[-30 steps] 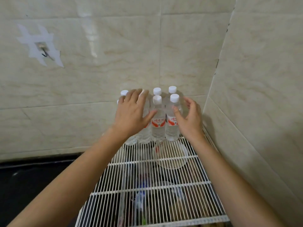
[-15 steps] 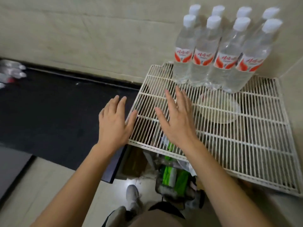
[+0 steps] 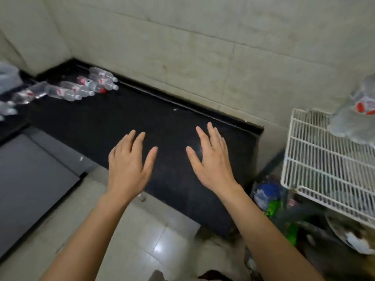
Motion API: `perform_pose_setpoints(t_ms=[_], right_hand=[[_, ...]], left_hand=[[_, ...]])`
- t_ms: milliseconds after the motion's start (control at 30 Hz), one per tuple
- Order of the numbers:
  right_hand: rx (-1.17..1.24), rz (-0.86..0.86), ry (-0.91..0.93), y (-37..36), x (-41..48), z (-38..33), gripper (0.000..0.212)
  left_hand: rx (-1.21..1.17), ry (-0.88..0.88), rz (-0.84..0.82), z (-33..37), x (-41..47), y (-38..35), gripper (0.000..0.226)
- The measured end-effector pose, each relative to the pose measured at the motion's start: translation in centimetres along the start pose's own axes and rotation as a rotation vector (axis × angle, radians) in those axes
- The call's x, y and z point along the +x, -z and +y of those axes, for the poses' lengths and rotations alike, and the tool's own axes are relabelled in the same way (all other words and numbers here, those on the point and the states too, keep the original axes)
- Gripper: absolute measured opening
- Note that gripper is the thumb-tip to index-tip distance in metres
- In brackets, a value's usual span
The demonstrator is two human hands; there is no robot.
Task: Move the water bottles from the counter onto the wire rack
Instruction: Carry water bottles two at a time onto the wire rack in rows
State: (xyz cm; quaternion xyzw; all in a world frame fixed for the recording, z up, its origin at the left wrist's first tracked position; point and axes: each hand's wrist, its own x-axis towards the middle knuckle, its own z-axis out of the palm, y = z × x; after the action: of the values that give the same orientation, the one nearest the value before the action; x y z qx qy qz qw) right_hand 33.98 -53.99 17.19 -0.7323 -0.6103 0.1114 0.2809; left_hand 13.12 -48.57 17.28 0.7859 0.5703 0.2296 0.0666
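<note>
While left hand [image 3: 129, 169], right hand [image 3: 213, 165] hover spread over counter [image 3: 142, 114], bottles [image 3: 81, 88] lie far left, rack [image 3: 316, 159] past right edge.

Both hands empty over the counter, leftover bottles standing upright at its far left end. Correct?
One thing is off: the bottles at the far left of the counter lie on their sides, not upright, as the head view shows. The rest holds: left hand and right hand are open and empty over the counter.
</note>
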Motion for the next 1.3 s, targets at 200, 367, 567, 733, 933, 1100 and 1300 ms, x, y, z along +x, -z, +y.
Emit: perform_pose_setpoints(t_ms=[200,367,567,733,933,1100,1300], right_hand=[[0.029,-0.129,0.167,-10.5,5.1,-14.8,0.064],[0.029,-0.241,0.293,-18.1,9.0,-23.3,0.065],[0.039,-0.317,0.364,-27.8,15.2,-30.0,0.066],[0.034,-0.384,0.381,-36.7,23.0,-34.6,0.066],[0.067,-0.445,0.361,-44.1,33.0,-42.5,0.065],[0.048,-0.546,0.398,-48.6,38.1,-48.4,0.066],[0.016,-0.58,0.313,-55.2,44.1,-52.8,0.067]], left_hand=[[-0.012,0.22,0.031,-16.1,1.1,8.6,0.071],[0.009,0.347,0.089,-26.1,1.8,11.6,0.069],[0.074,0.449,0.065,-37.1,4.4,12.2,0.067],[0.165,0.463,0.012,-47.1,11.2,11.6,0.067],[0.265,0.409,-0.042,-57.2,20.5,13.9,0.073],[0.276,0.462,-0.013,-65.5,24.2,15.4,0.065],[0.286,0.545,-0.184,-76.8,28.2,13.8,0.07]])
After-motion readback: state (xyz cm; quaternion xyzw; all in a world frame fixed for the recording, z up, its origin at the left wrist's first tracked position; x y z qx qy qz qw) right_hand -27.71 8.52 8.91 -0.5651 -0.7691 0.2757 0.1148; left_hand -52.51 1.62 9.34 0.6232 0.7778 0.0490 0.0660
